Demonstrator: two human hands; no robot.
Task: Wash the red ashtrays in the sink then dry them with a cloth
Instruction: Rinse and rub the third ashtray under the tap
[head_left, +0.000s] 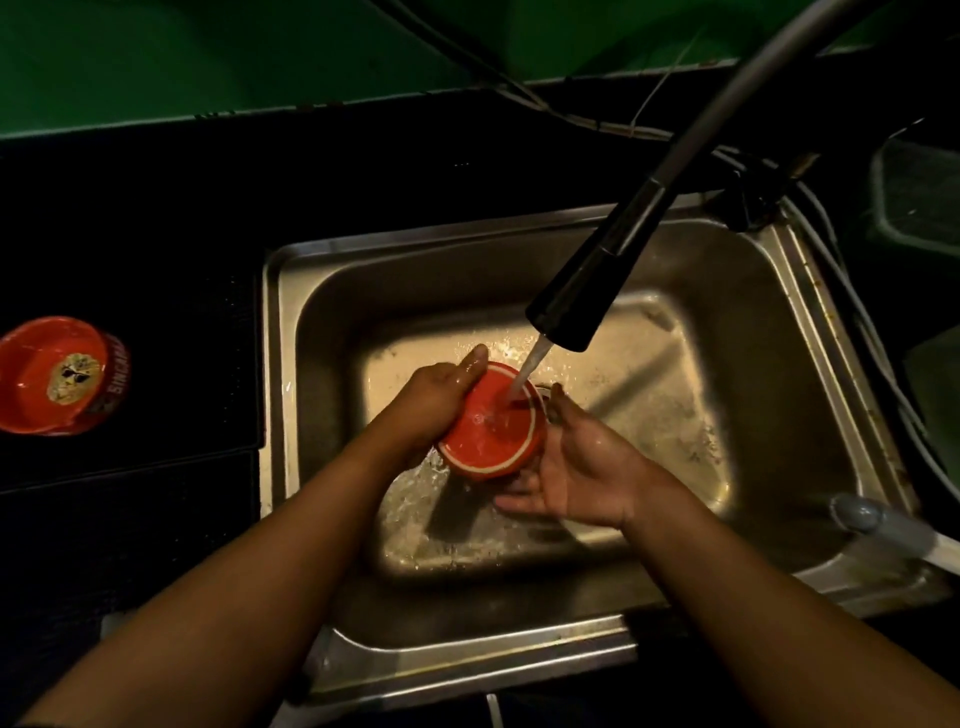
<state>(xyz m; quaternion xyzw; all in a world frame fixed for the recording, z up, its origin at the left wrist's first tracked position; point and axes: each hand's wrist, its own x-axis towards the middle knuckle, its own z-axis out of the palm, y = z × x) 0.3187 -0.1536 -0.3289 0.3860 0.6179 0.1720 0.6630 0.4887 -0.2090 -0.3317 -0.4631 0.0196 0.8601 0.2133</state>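
A rectangular stainless-steel sink fills mid-frame beneath a black faucet head. The left hand grips a round red ashtray, bottom-up, under the stream. The right hand lies spread beside it, fingertips hidden beneath. A second red ashtray is cut off at the left edge.

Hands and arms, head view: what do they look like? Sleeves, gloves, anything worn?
No gloves. The left hand and right hand are wet and glisten. No rings, watch or bands show. The left forearm and right forearm have no sleeves as far as the frame reaches. No markings can be made out in the dim light.
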